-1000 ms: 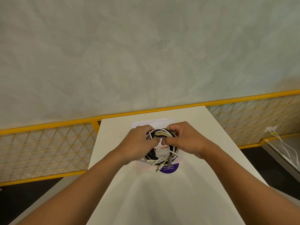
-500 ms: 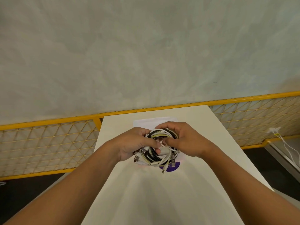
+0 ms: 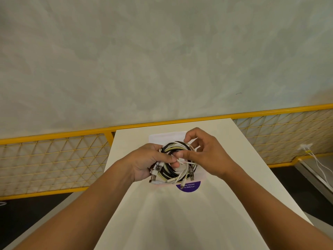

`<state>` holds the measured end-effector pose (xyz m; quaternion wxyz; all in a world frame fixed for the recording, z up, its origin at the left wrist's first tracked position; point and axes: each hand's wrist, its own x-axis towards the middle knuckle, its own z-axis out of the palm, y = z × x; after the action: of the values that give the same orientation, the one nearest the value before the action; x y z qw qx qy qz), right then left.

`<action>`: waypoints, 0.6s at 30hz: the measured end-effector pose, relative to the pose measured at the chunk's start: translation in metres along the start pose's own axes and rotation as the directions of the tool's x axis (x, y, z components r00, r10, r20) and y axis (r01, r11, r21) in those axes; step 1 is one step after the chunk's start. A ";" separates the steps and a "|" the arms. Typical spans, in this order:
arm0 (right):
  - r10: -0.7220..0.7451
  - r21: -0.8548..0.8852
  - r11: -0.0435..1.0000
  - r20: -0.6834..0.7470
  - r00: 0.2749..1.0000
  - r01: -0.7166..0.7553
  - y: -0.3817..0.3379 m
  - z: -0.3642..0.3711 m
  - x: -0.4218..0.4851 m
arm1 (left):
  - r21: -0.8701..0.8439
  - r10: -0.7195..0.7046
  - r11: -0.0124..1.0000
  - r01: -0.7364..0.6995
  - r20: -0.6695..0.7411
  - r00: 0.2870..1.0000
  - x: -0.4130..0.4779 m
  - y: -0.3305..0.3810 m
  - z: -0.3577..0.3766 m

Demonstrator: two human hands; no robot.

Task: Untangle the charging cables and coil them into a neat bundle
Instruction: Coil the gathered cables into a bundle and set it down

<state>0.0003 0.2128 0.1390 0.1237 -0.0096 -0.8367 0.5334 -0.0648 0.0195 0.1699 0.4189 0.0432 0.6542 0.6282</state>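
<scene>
A round coil of black, white and pale yellow charging cables [image 3: 173, 170] is held just above the white table [image 3: 162, 213]. My left hand [image 3: 149, 163] grips the coil's left side, fingers curled round the strands, with several USB plugs sticking out below it. My right hand [image 3: 203, 156] is at the coil's right side; its thumb and forefinger pinch a thin white tie that crosses the coil's middle, and its other fingers are raised and spread over the top of the coil.
Under the coil lies a white sheet with a purple round label [image 3: 189, 187]. A yellow mesh railing [image 3: 54, 159] runs behind the table before a grey wall. White cables [image 3: 317, 159] hang from a socket at the far right.
The coil has been turned a little in my left hand, showing more plugs at the lower left. My right hand's fingers have lifted off the coil and spread, keeping the thin white tie pinched.
</scene>
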 end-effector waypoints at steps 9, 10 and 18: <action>0.083 -0.321 0.947 0.155 0.984 -0.029 -0.001 0.002 0.001 | 0.007 0.018 1.000 -0.017 -0.169 0.986 0.005 -0.004 0.002; 0.087 -0.306 0.951 0.175 0.981 -0.030 -0.002 0.002 0.001 | 0.025 0.030 0.999 -0.026 -0.155 0.987 0.006 -0.004 0.002; 0.237 0.068 0.959 0.337 0.911 -0.275 -0.011 -0.008 0.002 | 0.254 0.129 0.961 -0.110 -0.061 0.990 0.006 -0.006 0.006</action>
<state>0.0016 0.2156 0.1526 -0.0866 -0.0241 -0.8054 0.5859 -0.0628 0.0265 0.1628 0.3460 0.1109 0.7398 0.5663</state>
